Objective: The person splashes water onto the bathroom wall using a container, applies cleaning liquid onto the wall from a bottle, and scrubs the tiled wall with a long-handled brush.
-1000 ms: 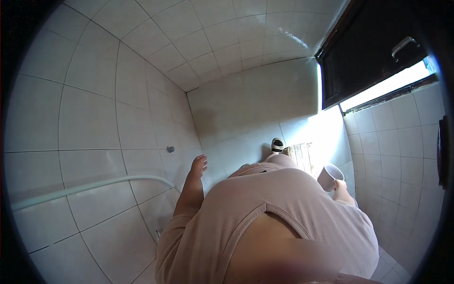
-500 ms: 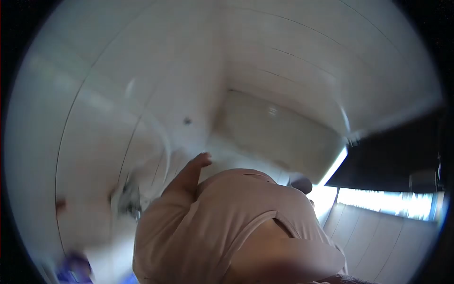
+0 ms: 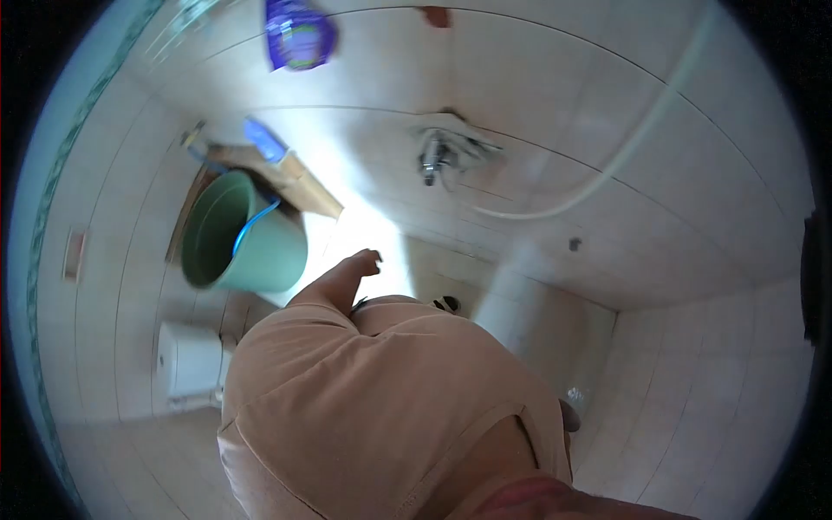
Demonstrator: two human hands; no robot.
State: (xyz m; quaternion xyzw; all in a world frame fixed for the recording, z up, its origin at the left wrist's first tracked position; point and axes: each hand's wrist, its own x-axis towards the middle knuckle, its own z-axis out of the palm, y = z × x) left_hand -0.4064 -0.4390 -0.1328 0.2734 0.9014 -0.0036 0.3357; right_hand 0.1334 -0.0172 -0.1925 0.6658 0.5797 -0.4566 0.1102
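My left hand (image 3: 368, 261) hangs in front of my pink shirt (image 3: 390, 390), its fingers loosely curled and slightly apart. I see nothing held in it. Nearest to it on the left stands a green bucket (image 3: 273, 251) with a blue strip, perhaps a hose or handle, over its rim. My right hand does not show. A dark rounded shape (image 3: 569, 416) sticks out past the shirt on the right, and I cannot tell what it is. Below the hand, part of a dark and light sandal (image 3: 447, 304) shows on the floor.
A metal tap (image 3: 431, 160) sits on the tiled wall, with a pale hose (image 3: 598, 186) curving to the right. A purple packet (image 3: 299, 36) is higher up. At left are a white toilet cistern (image 3: 191, 360), a wooden board (image 3: 308, 186) and a blue item (image 3: 264, 139).
My view has swung left, bringing the bucket, tap and cistern into sight. The dark panel and bright window on the right have mostly left view. My left hand still hangs beside the shirt.
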